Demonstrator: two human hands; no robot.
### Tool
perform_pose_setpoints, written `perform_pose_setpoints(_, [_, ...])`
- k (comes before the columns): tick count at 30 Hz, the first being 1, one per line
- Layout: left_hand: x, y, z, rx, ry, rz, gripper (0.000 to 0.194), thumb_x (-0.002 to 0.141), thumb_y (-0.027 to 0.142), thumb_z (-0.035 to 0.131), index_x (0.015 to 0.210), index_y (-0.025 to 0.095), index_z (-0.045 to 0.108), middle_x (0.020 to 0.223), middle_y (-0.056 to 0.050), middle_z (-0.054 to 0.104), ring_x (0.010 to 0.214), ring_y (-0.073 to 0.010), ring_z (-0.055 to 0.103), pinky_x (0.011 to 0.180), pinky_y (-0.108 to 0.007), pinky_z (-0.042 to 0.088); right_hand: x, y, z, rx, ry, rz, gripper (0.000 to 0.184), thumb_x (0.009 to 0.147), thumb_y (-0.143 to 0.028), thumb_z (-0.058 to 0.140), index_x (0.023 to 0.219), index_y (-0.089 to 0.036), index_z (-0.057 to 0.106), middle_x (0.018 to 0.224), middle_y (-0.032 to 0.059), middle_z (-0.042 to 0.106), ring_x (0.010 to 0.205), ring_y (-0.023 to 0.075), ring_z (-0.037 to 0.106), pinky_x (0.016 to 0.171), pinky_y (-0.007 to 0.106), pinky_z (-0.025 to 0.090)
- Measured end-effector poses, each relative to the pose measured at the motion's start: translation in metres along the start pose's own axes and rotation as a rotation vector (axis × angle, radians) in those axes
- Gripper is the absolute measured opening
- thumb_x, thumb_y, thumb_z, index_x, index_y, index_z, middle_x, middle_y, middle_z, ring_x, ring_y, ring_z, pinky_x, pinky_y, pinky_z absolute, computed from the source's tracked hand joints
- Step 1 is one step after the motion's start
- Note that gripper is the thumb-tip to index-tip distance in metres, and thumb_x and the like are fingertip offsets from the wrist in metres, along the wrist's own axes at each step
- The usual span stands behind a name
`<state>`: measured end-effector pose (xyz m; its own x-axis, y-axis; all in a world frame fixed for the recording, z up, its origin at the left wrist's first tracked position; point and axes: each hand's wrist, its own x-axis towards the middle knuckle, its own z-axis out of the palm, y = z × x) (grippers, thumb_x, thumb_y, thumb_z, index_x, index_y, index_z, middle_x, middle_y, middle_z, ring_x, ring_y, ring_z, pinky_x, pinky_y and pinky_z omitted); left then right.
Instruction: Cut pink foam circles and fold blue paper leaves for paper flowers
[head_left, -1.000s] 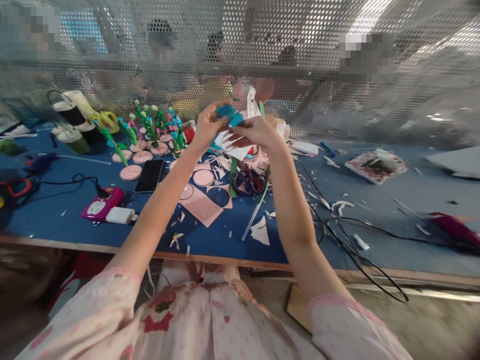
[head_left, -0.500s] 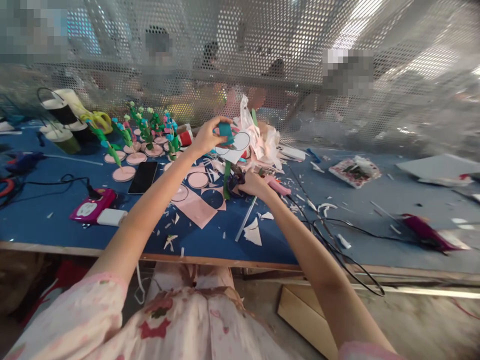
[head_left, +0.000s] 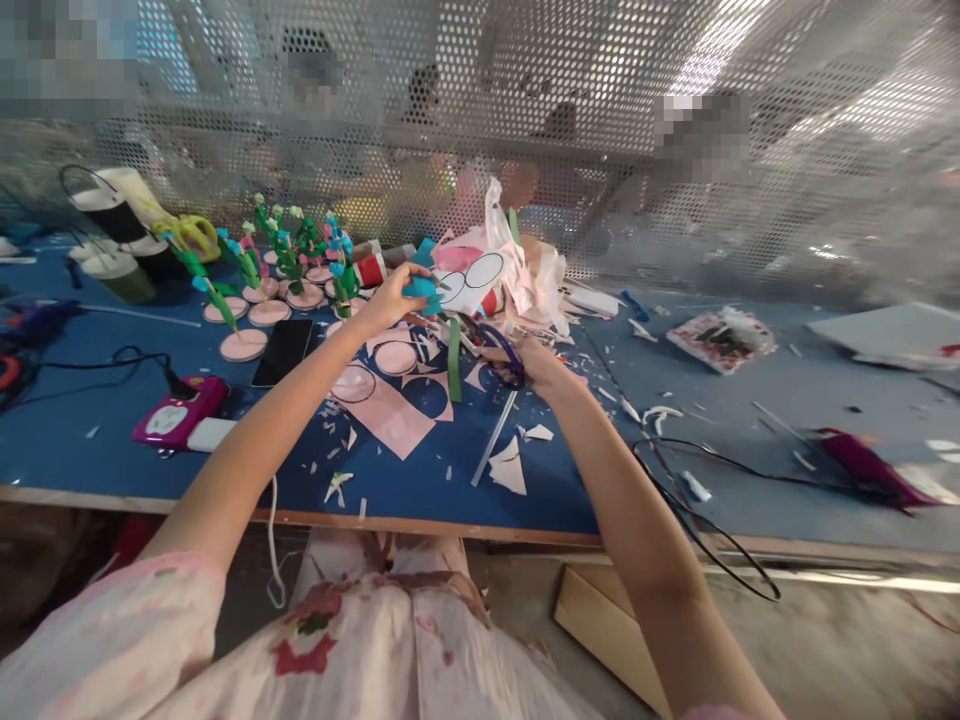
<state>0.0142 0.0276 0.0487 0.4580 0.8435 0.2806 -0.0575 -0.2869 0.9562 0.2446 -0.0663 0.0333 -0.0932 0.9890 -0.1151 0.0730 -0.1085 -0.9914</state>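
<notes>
Blue flat piece of sheet: pinched in the left hand, beyond the pink sheet and slightly to its right.
Landmark: pink rectangular sheet with a round cut-out in its right part, lying on the blue-topped desk.
Left hand: beyond the pink sheet, thumb and fingers nearly together with the blue piece between them.
Right hand: right of the pink sheet, fingers curled through and around scissor handles.
Scissors with dark blue-purple handles: right of and a little beyond the pink sheet, blades aimed toward the left hand; whether they touch the blue piece, I cannot tell.
White paper with black oval outlines: beyond the pink sheet, to its right, near the blue piece.
Green narrow strip: just right of the pink sheet.
Black rectangular phone: left of the pink sheet.
Green-stemmed craft flowers with blue and pink blossoms: beyond the pink sheet, to its left, upright or leaning on round pink bases.
Clear thin stick: right of the pink sheet, nearer the desk's front edge.
White angular scrap: right of that sheet, beside the stick.
</notes>
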Motion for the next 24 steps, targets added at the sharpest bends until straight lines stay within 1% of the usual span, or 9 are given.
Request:
perform_pose_setpoints(3, [-0.002, 0.006, 0.001, 0.023, 0.006, 0.032, 0.057, 0.061, 0.034, 0.08, 0.105, 0.022, 0.046, 0.112, -0.008, 0.057, 0.068, -0.014, 0.067, 0.062, -0.033, 0.059, -0.007, -0.006, 0.01, 0.189, -0.082, 0.093, 0.034, 0.056, -0.033, 0.08, 0.067, -0.015, 0.054, 0.046, -0.0087, 0.04, 0.038, 0.0033, 0.035, 0.034, 0.017, 0.027])
perform_pose_setpoints(6, [-0.004, 0.013, -0.002, 0.063, 0.035, 0.086, 0.06, 0.059, 0.032, 0.081, 0.108, 0.024, 0.048, 0.111, -0.007, 0.058, 0.072, -0.0147, 0.067, 0.066, -0.034, 0.06, -0.012, -0.009, 0.023, 0.271, -0.131, 0.03, 0.034, 0.059, -0.035, 0.078, 0.072, -0.017, 0.051, 0.051, -0.0086, 0.041, 0.039, 0.0028, 0.034, 0.035, 0.017, 0.026])
perform_pose_setpoints(9, [-0.004, 0.022, -0.006, 0.123, 0.085, 0.125, 0.058, 0.06, 0.028, 0.08, 0.109, 0.024, 0.049, 0.11, -0.006, 0.059, 0.076, -0.0162, 0.066, 0.065, -0.032, 0.059, -0.015, -0.006, 0.034, 0.34, -0.201, -0.085, 0.035, 0.061, -0.035, 0.077, 0.076, -0.019, 0.05, 0.055, -0.008, 0.046, 0.037, 0.0028, 0.034, 0.035, 0.019, 0.025])
perform_pose_setpoints(11, [-0.005, 0.029, -0.008, 0.165, 0.129, 0.16, 0.055, 0.062, 0.026, 0.079, 0.108, 0.023, 0.05, 0.111, -0.006, 0.06, 0.081, -0.0177, 0.066, 0.065, -0.032, 0.059, -0.016, -0.001, 0.038, 0.328, -0.231, -0.12, 0.036, 0.06, -0.036, 0.077, 0.077, -0.019, 0.05, 0.049, -0.0103, 0.041, 0.034, 0.0025, 0.028, 0.034, 0.019, 0.022])
perform_pose_setpoints(14, [-0.008, 0.04, -0.007, 0.2, 0.155, 0.208, 0.051, 0.065, 0.026, 0.076, 0.11, 0.021, 0.052, 0.112, -0.007, 0.061, 0.084, -0.018, 0.066, 0.069, -0.031, 0.059, -0.017, 0.006, 0.043, 0.322, -0.188, -0.133, 0.042, 0.057, -0.044, 0.078, 0.076, -0.021, 0.049, 0.043, -0.0111, 0.037, 0.032, 0.0038, 0.026, 0.032, 0.019, 0.019])
perform_pose_setpoints(17, [-0.012, 0.048, -0.005, 0.243, 0.145, 0.21, 0.05, 0.064, 0.025, 0.078, 0.108, 0.021, 0.055, 0.114, -0.006, 0.06, 0.074, -0.0146, 0.066, 0.065, -0.029, 0.059, -0.017, 0.014, 0.045, 0.259, -0.132, -0.139, 0.048, 0.057, -0.058, 0.074, 0.075, -0.024, 0.046, 0.042, -0.0111, 0.035, 0.029, 0.0061, 0.026, 0.028, 0.021, 0.017])
perform_pose_setpoints(19, [-0.015, 0.051, -0.005, 0.262, 0.144, 0.19, 0.051, 0.063, 0.027, 0.078, 0.109, 0.022, 0.056, 0.11, -0.005, 0.061, 0.069, -0.0136, 0.066, 0.061, -0.028, 0.059, -0.017, 0.018, 0.047, 0.189, -0.116, -0.151, 0.049, 0.06, -0.064, 0.069, 0.076, -0.024, 0.046, 0.044, -0.0095, 0.038, 0.03, 0.0066, 0.029, 0.028, 0.021, 0.019])
perform_pose_setpoints(22, [-0.016, 0.051, -0.006, 0.265, 0.096, 0.149, 0.057, 0.065, 0.031, 0.077, 0.116, 0.026, 0.054, 0.095, -0.003, 0.064, 0.063, -0.0142, 0.065, 0.057, -0.029, 0.059, -0.017, 0.025, 0.05, 0.142, -0.136, -0.171, 0.053, 0.067, -0.074, 0.056, 0.076, -0.022, 0.049, 0.047, -0.0061, 0.042, 0.034, 0.0073, 0.034, 0.03, 0.021, 0.022])
perform_pose_setpoints(24, [-0.017, 0.051, -0.007, 0.299, 0.062, 0.163, 0.061, 0.063, 0.03, 0.078, 0.119, 0.027, 0.054, 0.1, -0.004, 0.065, 0.062, -0.0137, 0.065, 0.056, -0.028, 0.058, -0.018, 0.028, 0.052, 0.108, -0.115, -0.187, 0.054, 0.07, -0.076, 0.05, 0.076, -0.022, 0.048, 0.049, -0.006, 0.042, 0.035, 0.0072, 0.034, 0.031, 0.022, 0.025])
